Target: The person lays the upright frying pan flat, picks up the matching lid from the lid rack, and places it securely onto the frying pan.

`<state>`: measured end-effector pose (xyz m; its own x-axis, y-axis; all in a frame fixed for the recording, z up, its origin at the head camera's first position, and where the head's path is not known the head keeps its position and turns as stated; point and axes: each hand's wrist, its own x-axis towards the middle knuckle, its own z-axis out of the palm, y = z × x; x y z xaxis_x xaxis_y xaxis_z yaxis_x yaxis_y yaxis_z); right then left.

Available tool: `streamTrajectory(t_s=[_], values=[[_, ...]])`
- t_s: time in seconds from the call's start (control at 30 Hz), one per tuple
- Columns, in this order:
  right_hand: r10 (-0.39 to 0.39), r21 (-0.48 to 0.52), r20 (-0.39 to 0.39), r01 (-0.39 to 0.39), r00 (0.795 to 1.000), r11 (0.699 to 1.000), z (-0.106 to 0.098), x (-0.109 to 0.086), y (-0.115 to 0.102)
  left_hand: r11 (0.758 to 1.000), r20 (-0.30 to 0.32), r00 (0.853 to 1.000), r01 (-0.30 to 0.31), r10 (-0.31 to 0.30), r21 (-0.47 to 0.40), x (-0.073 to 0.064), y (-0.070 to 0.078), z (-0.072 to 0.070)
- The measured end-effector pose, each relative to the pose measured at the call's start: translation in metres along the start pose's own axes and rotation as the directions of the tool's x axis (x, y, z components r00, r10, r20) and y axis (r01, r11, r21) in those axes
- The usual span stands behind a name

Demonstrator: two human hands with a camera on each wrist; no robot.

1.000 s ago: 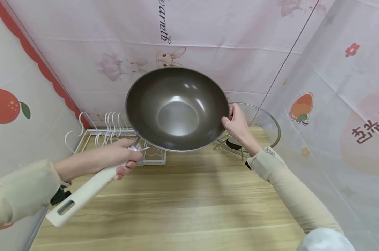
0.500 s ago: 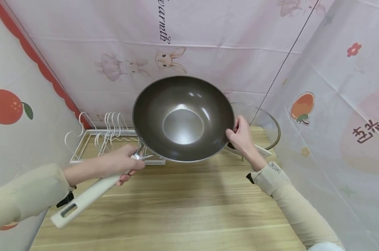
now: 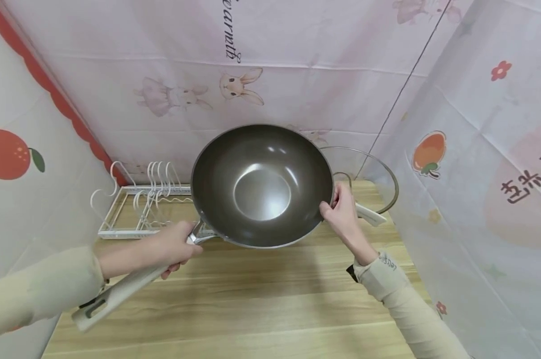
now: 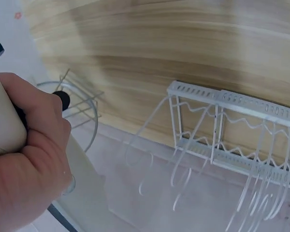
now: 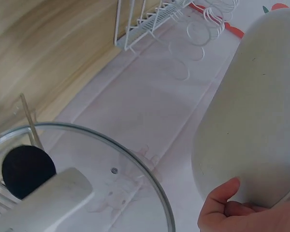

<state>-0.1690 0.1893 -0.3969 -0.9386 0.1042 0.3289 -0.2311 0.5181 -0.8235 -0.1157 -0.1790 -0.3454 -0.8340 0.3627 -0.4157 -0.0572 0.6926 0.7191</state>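
Observation:
A wok (image 3: 261,192) with a dark inside hangs over the table's back half, tilted so its inside faces the head camera. My left hand (image 3: 172,244) grips its cream handle (image 3: 122,291) close to the metal joint. At the opposite side my right hand (image 3: 342,207) pinches the rim, thumb on the inner face. The right wrist view shows the wok's pale outer wall (image 5: 251,111) with fingers of that hand against its lower end. Behind the right hand stands a glass lid (image 3: 393,187), upright, with a cream handle (image 3: 370,214); the wok and hand partly cover it.
A white wire rack (image 3: 118,212) with curved upright hooks stands at the table's back left. Another wire stand (image 4: 84,104) is by the glass lid. Printed cloth walls (image 3: 320,89) enclose the wooden table (image 3: 270,309) at the back and both sides.
Both hands have brought the wok lower in the head view and slightly to the right. Their holds on handle and rim are kept. More of the left rack and the lid's handle now shows.

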Motion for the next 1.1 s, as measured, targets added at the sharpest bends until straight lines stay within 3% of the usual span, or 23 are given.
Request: streamTrajectory(t_s=[0.37, 0.53, 0.77, 1.1], values=[[0.021, 0.049, -0.049, -0.019, 0.999, 0.999, 0.002, -0.031, 0.014, 0.991, -0.048, 0.999, -0.016, 0.023, 0.134, 0.005, -0.010, 0.016], [0.054, 0.046, -0.054, -0.052, 0.997, 0.998, 0.002, -0.045, 0.021, 0.975, -0.053, 0.997, -0.041, 0.054, 0.220, 0.011, -0.017, 0.023], [0.090, 0.045, -0.099, -0.086, 0.991, 0.995, 0.006, -0.067, 0.035, 0.954, -0.032, 0.993, -0.100, 0.114, 0.282, 0.024, -0.029, 0.031], [0.163, 0.036, -0.160, -0.159, 0.974, 0.987, 0.006, -0.099, 0.053, 0.946, 0.015, 0.996, -0.087, 0.087, 0.312, 0.033, -0.033, 0.050]])
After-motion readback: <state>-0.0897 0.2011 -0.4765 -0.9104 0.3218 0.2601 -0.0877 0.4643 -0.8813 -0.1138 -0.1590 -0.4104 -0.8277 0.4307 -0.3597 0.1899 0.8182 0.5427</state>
